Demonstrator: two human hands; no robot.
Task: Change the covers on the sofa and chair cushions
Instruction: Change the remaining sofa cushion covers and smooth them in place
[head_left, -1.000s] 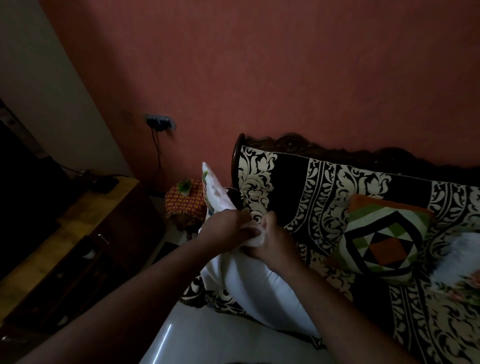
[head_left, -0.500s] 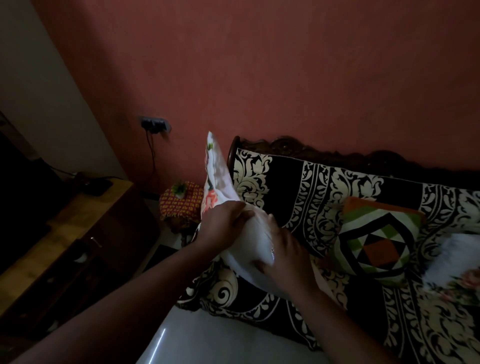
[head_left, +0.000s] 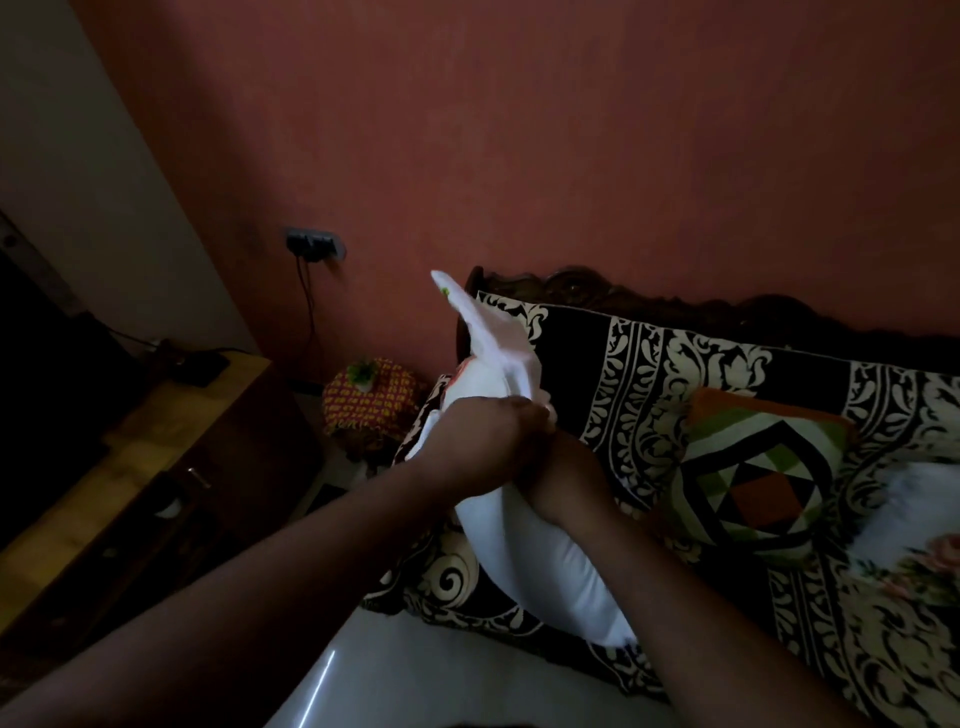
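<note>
A white cushion stands tilted on the sofa, its top half inside a white floral cover whose loose end sticks up. My left hand grips the cover's edge at the cushion's top. My right hand lies right beside it on the cushion with its fingers curled into the fabric. A cushion with a geometric cover leans on the sofa back to the right. Another floral-covered cushion lies at the far right.
The sofa wears a black and cream patterned throw. A small stool with a red-yellow cloth stands by the sofa's left arm. A wooden cabinet is on the left. A wall socket with a cord hangs above. White floor lies below.
The cushion has been turned and lifted, and the cover's free end has risen higher. Both hands have come close together at the cushion's top; my right hand has moved up from its side.
</note>
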